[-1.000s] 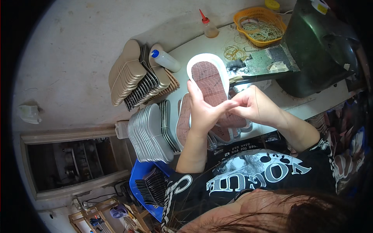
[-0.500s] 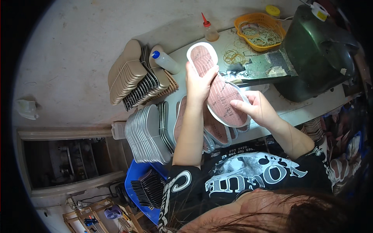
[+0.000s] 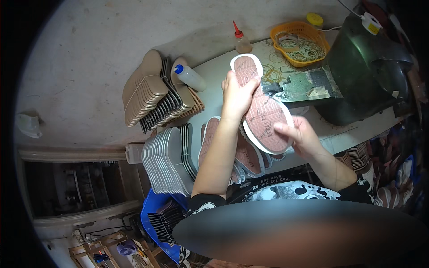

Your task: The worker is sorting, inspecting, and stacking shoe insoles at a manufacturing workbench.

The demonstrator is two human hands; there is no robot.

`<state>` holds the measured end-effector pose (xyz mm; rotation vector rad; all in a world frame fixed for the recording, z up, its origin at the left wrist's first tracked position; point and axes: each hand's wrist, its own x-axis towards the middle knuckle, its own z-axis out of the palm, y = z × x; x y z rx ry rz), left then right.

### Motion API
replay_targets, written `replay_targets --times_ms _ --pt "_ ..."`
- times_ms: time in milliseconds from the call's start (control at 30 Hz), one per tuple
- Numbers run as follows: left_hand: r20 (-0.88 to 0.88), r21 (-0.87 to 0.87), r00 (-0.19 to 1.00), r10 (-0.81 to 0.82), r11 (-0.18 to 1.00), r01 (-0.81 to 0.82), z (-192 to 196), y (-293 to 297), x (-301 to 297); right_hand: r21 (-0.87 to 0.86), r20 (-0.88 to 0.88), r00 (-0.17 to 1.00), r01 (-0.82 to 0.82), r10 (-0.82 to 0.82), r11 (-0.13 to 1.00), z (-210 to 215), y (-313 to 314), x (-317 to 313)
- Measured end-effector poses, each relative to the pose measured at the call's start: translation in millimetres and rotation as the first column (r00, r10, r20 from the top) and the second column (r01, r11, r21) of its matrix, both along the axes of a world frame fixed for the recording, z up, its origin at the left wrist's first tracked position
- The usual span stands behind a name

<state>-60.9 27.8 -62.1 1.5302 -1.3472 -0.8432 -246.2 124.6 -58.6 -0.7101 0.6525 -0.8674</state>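
The left hand point(image 3: 239, 98) grips a shoe sole point(image 3: 263, 111) near its narrow end, the thumb lying across the reddish-brown face. The right hand point(image 3: 304, 136) grasps the wide end, thumb on that face and fingers behind the white edge. The sole is held tilted over the table point(image 3: 219, 67), just beside the end of a green machine point(image 3: 362, 76). Below it lie more reddish-brown soles point(image 3: 248, 156), partly hidden by the left forearm. Left of these stands a bound grey stack point(image 3: 163, 161), with a bound beige stack point(image 3: 145, 91) beyond, next to a blue-capped bottle point(image 3: 192, 79). Farther back are a red-tipped bottle point(image 3: 242, 44) and an orange basket point(image 3: 278, 48) containing rubber bands point(image 3: 306, 50). A blue bin point(image 3: 149, 219) sits at lower left.
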Motion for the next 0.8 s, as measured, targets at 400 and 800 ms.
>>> replay_targets --times_ms 400,800 --pt "-0.371 0.168 0.925 -0.080 0.974 0.152 -6 -22 19 0.199 0.108 0.993 0.014 -0.036 0.980 12 23 32" --pt "0.323 0.318 0.403 -0.856 0.500 0.806 57 -54 49 0.205 0.130 0.982 0.107 -0.136 0.973 5 -6 51"
